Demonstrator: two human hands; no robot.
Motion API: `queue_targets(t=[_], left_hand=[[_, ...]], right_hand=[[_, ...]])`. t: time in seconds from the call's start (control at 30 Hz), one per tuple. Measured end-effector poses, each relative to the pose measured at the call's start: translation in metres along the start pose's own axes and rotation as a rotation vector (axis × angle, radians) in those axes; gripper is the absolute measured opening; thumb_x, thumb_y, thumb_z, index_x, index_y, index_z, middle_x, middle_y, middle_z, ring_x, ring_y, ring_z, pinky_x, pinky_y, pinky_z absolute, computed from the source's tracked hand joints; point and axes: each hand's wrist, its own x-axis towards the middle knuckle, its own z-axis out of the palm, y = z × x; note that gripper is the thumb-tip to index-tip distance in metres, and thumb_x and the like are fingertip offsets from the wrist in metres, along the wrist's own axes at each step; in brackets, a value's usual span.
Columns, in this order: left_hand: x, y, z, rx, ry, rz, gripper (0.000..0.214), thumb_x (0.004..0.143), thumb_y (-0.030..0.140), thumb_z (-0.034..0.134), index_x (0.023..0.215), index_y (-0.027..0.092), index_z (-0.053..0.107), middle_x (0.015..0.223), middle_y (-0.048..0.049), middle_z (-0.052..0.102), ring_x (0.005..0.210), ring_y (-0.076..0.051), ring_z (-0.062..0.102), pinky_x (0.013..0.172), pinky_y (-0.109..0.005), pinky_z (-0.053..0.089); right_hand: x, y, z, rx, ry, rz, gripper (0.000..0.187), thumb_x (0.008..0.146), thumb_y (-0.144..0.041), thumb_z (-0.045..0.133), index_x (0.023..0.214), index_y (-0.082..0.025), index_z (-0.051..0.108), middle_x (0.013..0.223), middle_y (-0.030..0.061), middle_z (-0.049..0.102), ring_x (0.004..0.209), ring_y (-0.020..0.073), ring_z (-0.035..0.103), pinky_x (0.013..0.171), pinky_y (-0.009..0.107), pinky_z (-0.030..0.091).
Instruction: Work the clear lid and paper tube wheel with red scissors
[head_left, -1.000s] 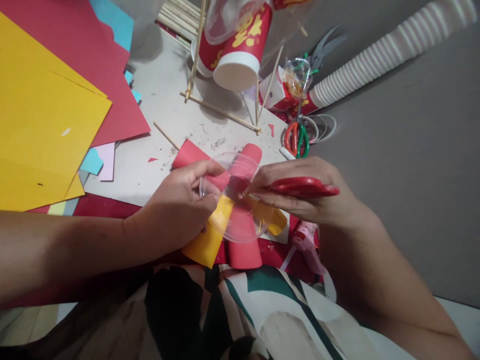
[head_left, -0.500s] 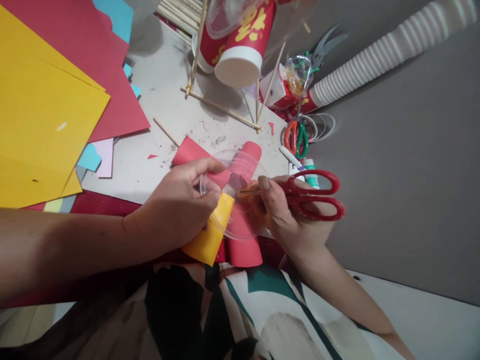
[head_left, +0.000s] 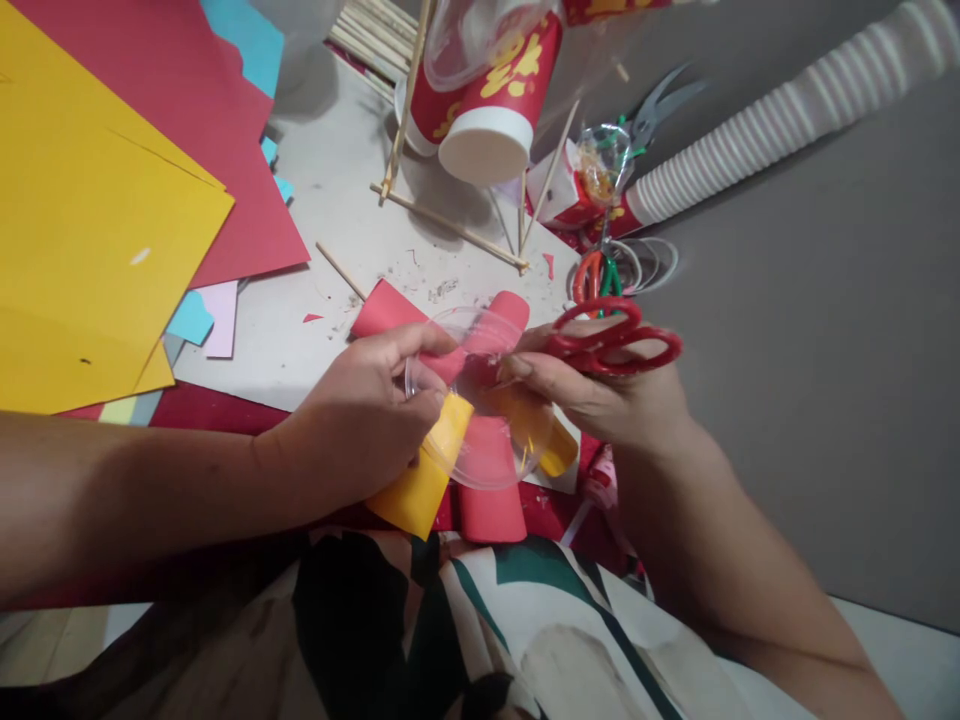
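Observation:
My left hand (head_left: 367, 410) pinches the left rim of a round clear plastic lid (head_left: 487, 470). Curled paper pieces radiate around that lid: a red one (head_left: 491, 505) at the front, a red one (head_left: 386, 308) at the back left, a red one (head_left: 514, 308) at the back right, a yellow one (head_left: 412, 490) under my left fingers, and a yellow one (head_left: 556, 445) at the right. In my right hand (head_left: 615, 400) are red-handled scissors (head_left: 615, 338), held near the blades over the lid's middle. Their tips are hard to make out.
A stick frame (head_left: 450, 228) and red paper cups (head_left: 487, 145) stand behind. Yellow (head_left: 97, 250) and red card sheets (head_left: 247, 200) lie at the left. Orange-and-green-handled scissors (head_left: 598, 275) and a stack of white cups (head_left: 750, 130) lie along the right wall.
My right hand has turned, and the scissors' handles have risen. The yellow paper piece at the right has come into view. My left hand keeps its hold on the lid.

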Motion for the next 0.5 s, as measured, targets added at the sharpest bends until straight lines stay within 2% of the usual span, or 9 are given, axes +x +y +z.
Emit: queue_targets(t=[0.1,0.17,0.23,0.33,0.4,0.47,0.5], left_hand=[[0.001,-0.002,0.0,0.029,0.003,0.017,0.034,0.084,0.01,0.061,0.116,0.023,0.06,0.067,0.007,0.055,0.04,-0.004,0.048,0.037,-0.013,0.036],[0.001,-0.002,0.0,0.048,0.007,0.024,0.033,0.084,0.01,0.061,0.114,0.023,0.061,0.067,0.007,0.054,0.039,-0.004,0.047,0.037,-0.013,0.036],[0.001,-0.001,0.0,0.052,0.019,0.025,0.033,0.083,0.009,0.061,0.113,0.022,0.062,0.067,0.0068,0.055,0.039,-0.004,0.048,0.037,-0.013,0.036],[0.001,0.0,0.001,0.051,0.036,0.019,0.035,0.081,0.007,0.061,0.113,0.021,0.062,0.07,0.0055,0.059,0.04,-0.004,0.049,0.037,-0.013,0.037],[0.001,0.0,0.001,0.048,0.033,0.021,0.036,0.081,0.006,0.062,0.113,0.021,0.062,0.071,0.0051,0.06,0.041,-0.004,0.05,0.038,-0.013,0.038],[0.001,0.0,0.001,0.037,0.026,0.023,0.036,0.08,0.006,0.062,0.112,0.022,0.063,0.071,0.0051,0.061,0.041,-0.004,0.05,0.037,-0.013,0.038],[0.001,0.0,0.001,0.031,0.023,0.022,0.036,0.08,0.005,0.062,0.112,0.022,0.062,0.069,0.0056,0.06,0.04,-0.004,0.05,0.036,-0.014,0.037]], right_hand=[[-0.019,-0.003,0.018,-0.026,0.233,0.031,0.029,0.09,-0.028,0.068,0.062,-0.021,0.065,0.052,-0.0028,0.06,0.044,0.0106,0.051,0.041,0.023,0.039],[-0.032,-0.007,0.028,-0.072,0.414,0.074,0.032,0.089,-0.028,0.07,0.059,-0.021,0.06,0.051,-0.003,0.056,0.043,0.0112,0.049,0.04,0.023,0.039],[-0.041,-0.011,0.037,-0.103,0.5,0.076,0.034,0.089,-0.028,0.07,0.058,-0.022,0.057,0.051,-0.0027,0.056,0.044,0.012,0.05,0.041,0.025,0.041],[-0.046,-0.01,0.041,-0.152,0.516,0.032,0.028,0.091,-0.025,0.068,0.064,-0.023,0.062,0.055,-0.0015,0.062,0.046,0.0131,0.056,0.044,0.026,0.045],[-0.045,-0.005,0.036,-0.221,0.467,-0.066,0.021,0.091,-0.022,0.067,0.07,-0.023,0.066,0.063,0.0006,0.069,0.052,0.0148,0.063,0.05,0.026,0.049],[-0.04,0.002,0.025,-0.273,0.31,-0.176,0.013,0.089,-0.023,0.068,0.076,-0.022,0.07,0.07,0.003,0.074,0.06,0.017,0.068,0.056,0.028,0.052],[-0.036,0.005,0.019,-0.262,0.169,-0.17,0.01,0.089,-0.026,0.069,0.08,-0.022,0.072,0.072,0.0036,0.074,0.064,0.018,0.069,0.058,0.029,0.053]])
